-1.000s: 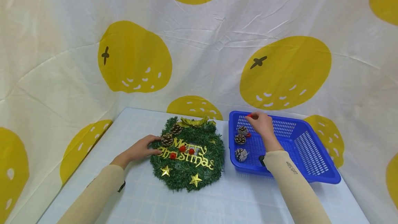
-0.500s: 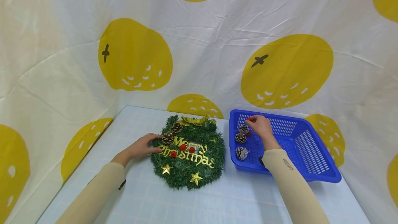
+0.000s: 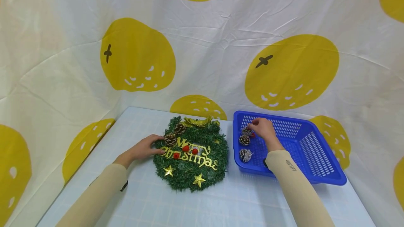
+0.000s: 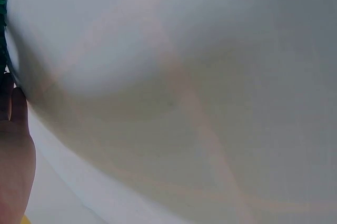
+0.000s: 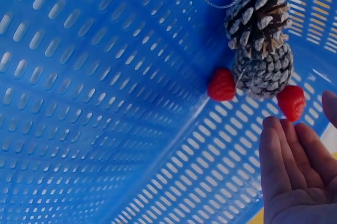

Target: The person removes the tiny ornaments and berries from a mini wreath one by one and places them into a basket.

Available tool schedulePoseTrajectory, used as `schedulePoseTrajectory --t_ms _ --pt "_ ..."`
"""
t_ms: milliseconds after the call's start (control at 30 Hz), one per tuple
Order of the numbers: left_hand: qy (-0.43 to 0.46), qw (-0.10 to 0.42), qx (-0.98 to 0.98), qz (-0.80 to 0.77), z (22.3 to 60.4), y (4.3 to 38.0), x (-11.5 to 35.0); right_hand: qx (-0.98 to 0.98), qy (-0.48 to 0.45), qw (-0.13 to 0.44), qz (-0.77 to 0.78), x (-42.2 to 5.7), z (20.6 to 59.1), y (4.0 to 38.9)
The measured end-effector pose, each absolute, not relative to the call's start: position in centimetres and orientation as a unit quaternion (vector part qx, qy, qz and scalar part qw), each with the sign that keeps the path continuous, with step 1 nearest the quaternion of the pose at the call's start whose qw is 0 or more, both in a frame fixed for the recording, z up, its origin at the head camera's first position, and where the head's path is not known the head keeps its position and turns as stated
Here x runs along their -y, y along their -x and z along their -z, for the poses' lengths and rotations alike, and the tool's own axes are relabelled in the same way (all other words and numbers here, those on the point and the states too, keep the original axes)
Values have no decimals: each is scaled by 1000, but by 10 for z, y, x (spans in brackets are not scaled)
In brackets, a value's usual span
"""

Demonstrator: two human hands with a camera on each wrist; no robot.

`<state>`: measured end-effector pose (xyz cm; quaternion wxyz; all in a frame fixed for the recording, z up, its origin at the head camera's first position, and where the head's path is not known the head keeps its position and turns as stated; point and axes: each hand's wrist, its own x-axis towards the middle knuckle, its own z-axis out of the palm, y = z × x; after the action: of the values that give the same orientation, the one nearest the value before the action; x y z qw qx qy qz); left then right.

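Note:
A green Christmas wreath [image 3: 186, 175] lies on the table, decorated with pine cones, red berries, stars and gold "Merry Christmas" lettering. My left hand [image 3: 143, 148] rests at its left edge, thumb and fingers spread beside a brown pine cone [image 3: 170, 139]; the left wrist view catches only part of this hand [image 4: 16, 155]. Inside the blue basket, my right hand [image 5: 300, 174] has straight fingers and a thumb held apart. Just beyond the fingertips is a red berry [image 5: 291, 103], beside a frosted pine cone [image 5: 263, 71]. Another red berry [image 5: 221, 84] lies on that cone's other side.
The blue basket [image 3: 325, 179] stands to the right of the wreath, its slotted walls rising around my right hand. Another whitish pine cone [image 3: 245, 155] sits near its front left corner. A fruit-patterned curtain [image 3: 208, 62] hangs behind the pale checked table [image 3: 189, 209].
My right hand has lowered slightly to the left in the basket and let go of the red berry it pinched. The left hand stays at the wreath.

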<state>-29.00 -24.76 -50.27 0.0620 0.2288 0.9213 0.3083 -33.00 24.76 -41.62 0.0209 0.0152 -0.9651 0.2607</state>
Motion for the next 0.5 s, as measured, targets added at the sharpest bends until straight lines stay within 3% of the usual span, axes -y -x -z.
schedulePoseTrajectory --t_ms 500 --pt "-227 63 -920 -313 502 289 247 963 -6 40 -266 -247 413 327"
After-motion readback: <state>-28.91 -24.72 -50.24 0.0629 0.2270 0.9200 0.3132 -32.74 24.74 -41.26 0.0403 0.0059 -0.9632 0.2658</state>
